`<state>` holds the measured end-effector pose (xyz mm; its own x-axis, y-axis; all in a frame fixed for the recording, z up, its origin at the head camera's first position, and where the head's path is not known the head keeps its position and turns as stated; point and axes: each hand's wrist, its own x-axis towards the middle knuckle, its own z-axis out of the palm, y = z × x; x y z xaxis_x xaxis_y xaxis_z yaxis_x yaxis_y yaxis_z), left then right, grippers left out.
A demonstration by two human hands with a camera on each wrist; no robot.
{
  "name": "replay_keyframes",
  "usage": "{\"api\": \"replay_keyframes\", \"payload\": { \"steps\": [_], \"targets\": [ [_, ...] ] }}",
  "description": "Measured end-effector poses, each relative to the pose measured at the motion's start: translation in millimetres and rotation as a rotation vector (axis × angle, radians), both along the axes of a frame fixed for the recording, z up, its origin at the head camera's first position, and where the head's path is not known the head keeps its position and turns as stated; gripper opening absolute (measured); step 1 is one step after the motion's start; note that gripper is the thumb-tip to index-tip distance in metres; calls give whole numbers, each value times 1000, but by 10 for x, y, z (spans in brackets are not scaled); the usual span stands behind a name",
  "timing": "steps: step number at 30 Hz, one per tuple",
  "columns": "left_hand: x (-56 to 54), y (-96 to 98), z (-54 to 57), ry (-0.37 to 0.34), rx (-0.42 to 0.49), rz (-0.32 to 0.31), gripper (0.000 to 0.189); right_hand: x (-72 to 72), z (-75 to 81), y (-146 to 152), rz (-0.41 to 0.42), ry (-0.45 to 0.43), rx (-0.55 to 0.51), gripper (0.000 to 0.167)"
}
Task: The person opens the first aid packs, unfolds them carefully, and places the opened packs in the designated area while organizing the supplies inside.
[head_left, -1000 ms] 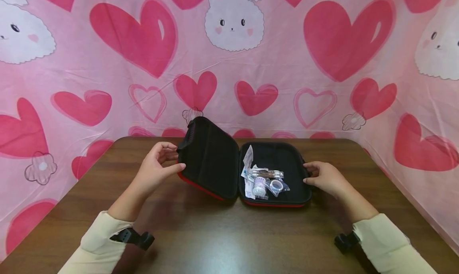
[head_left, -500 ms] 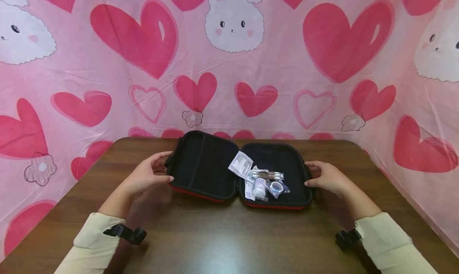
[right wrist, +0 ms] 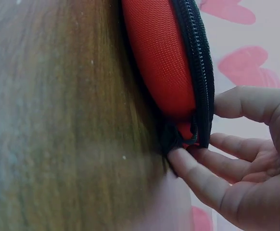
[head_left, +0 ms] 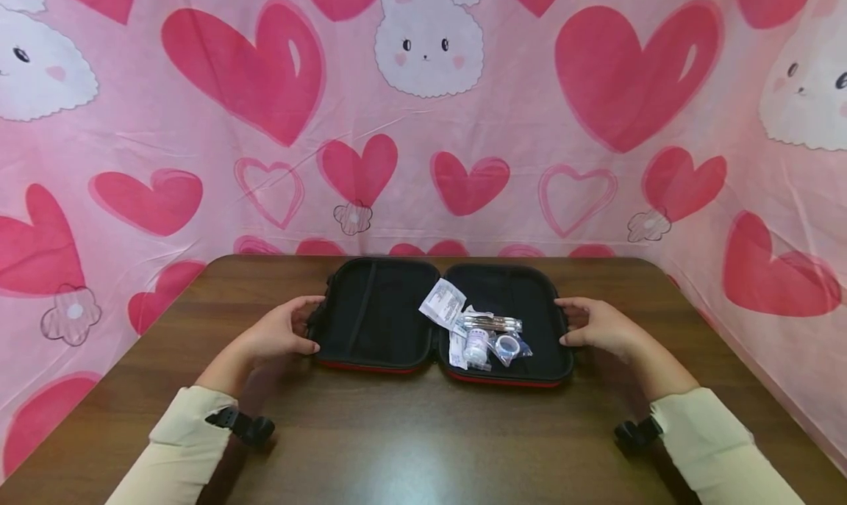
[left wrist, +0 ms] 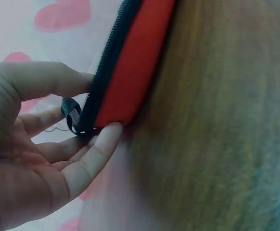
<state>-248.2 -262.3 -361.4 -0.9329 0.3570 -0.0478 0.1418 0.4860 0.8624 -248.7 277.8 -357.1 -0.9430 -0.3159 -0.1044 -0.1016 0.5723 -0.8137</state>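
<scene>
Left hand (head_left: 273, 334) opposite right hand (head_left: 605, 330)

I see a red-and-black zip case (head_left: 370, 367) lying wide open on the bench (head_left: 370, 431).
Its two rounded halves rest side by side, joined along the middle, with black linings facing up and red fabric showing on the outer walls; at the edge of the right half (head_left: 536, 288) I can make out zipper teeth (right wrist: 197, 57), and a small dark loop (left wrist: 72, 114) sits at the outer end of the left half (head_left: 400, 314). Inside the right half, gathered toward the joint, I find a white-capped bottle (head_left: 476, 345), a white ring-shaped roll (head_left: 507, 346) in clear wrap, a slim bundle (head_left: 494, 323) and a printed white packet (head_left: 442, 303) overlapping the joint.
</scene>
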Motion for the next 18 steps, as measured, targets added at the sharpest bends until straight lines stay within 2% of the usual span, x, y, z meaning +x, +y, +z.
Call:
{"api": "replay_keyframes", "payload": {
  "steps": [2, 5, 9, 11, 18],
  "targets": [
    [5, 7, 2, -15, -31, 12, 87, -1, -11, 7, 0, -16, -24, 74],
    [11, 22, 20, -21, -31, 24, 88, -1, -27, 18, -12, -53, -74, 75],
    [6, 55, 57, 48, -82, 19, 90, -5, -39, 29, -34, -104, -148, 77],
    [0, 85, 83, 106, -138, 22, 91, -6, -38, 28, -45, -121, -169, 78],
    [-44, 224, 202, 414, -409, 106, 85, 5, -32, 32, -60, -144, -173, 78]
  ]
}}
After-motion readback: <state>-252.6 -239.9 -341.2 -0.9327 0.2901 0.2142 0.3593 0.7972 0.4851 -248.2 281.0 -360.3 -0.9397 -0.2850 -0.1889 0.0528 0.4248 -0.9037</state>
